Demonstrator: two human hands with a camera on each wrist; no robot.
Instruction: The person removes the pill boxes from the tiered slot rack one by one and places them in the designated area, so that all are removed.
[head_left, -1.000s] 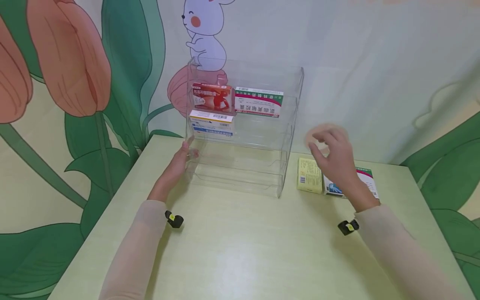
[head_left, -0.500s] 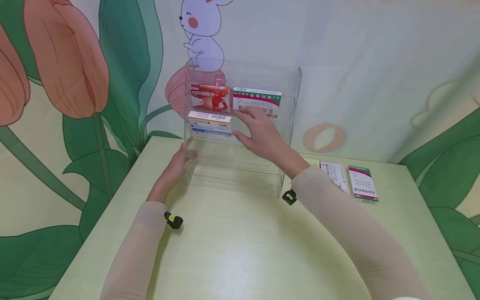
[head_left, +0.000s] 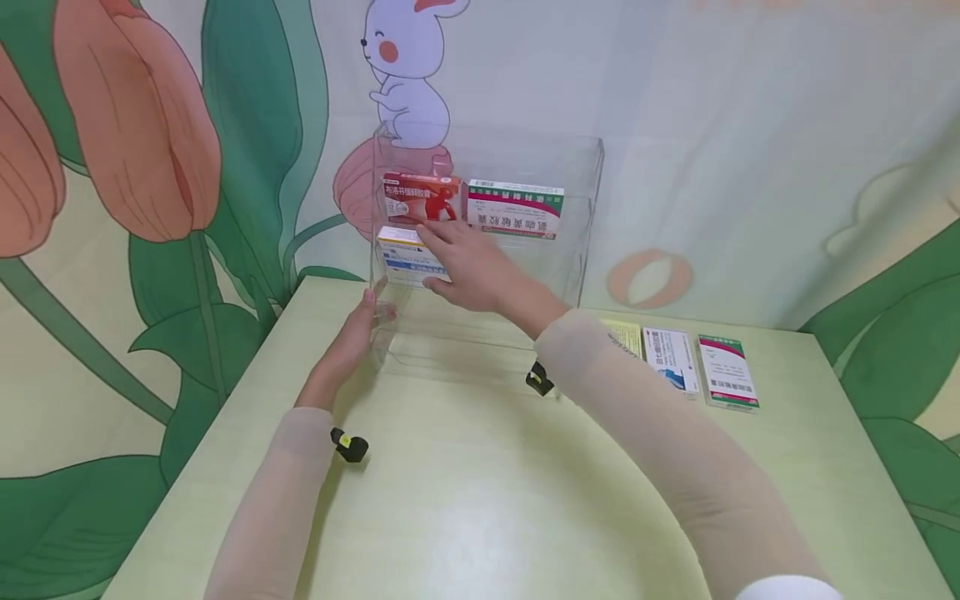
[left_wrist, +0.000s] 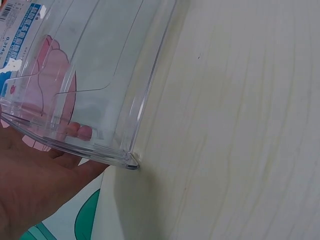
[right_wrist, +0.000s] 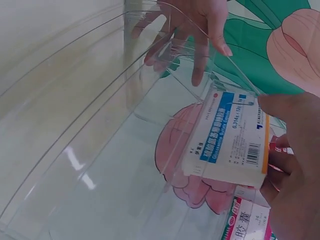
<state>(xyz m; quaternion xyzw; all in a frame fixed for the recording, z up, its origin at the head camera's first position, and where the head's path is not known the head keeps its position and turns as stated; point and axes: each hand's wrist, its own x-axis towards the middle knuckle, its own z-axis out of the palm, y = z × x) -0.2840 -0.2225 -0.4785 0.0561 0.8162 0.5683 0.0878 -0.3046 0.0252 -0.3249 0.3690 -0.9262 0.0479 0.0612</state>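
A clear acrylic rack [head_left: 589, 212] stands at the back of the table, seen in all three views. My left hand [head_left: 348, 342] grips its left side low down, with fingertips [left_wrist: 84, 132] showing through the plastic in the left wrist view. On the rack's middle tier sits a white-and-blue medicine box [right_wrist: 232, 135] with a yellow edge. My right hand [head_left: 476, 271] touches this box at its right end, fingers along the top and thumb by the front. Above it stand a red medicine box [head_left: 420, 200] and a white, green and magenta medicine box [head_left: 516, 208].
On the table [head_left: 450, 467] right of the rack lie a yellow box [head_left: 628, 335], partly behind the right sleeve, a white-and-blue box [head_left: 667, 354] and a green-and-magenta box [head_left: 727, 371]. A curtain [head_left: 712, 150] printed with flowers and a rabbit hangs behind.
My right hand has moved left from above the boxes on the table, past the rack's right side, to the white-and-blue box. The left hand has stayed on the rack.
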